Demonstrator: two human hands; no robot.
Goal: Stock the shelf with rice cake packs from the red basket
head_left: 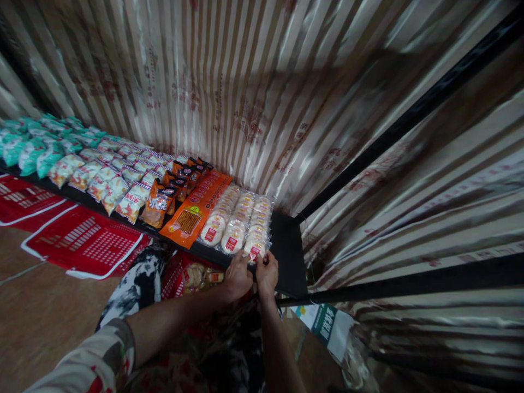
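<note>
My left hand [238, 277] and my right hand [267, 274] meet at the front end of the rightmost row of round white crackers in clear wrap. Both have their fingers pinched at the near edge of the front cracker packet [255, 249], which bears a red label. It lies on the black shelf [289, 248]. Two similar rows of cracker packets [232, 237] stand directly to the left. Beside those lies a flat orange snack bag [192, 213].
Farther left on the shelf are orange-black snack bags [158, 204], white snack bags [104, 185] and teal bags [33, 155]. Red baskets [88, 240] stand below; one holds wrapped snacks [196, 275]. Black frame bars [393, 131] and a striped curtain [254, 82] enclose the right and back.
</note>
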